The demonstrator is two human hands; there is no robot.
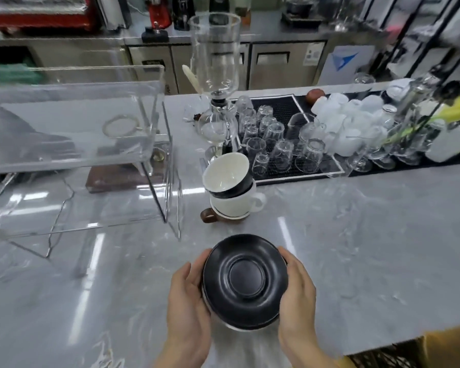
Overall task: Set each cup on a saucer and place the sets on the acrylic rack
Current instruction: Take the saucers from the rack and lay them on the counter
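Up and to the left of both hands, a clear two-tier acrylic rack (72, 123) stands on the grey marble-look counter (356, 248), while just ahead of the fingers a tilted black cup with a white inside (227, 176) tops a white handled cup (237, 204) and a brown cup (210, 216). The left hand (189, 304) and right hand (298, 293) curl round opposite rims of a stack of saucers, a matte black round ceramic saucer (246, 277) uppermost, held between them. Glazed and brittle, the stack looks heavy and slippery, so rim grips from both sides seem safest.
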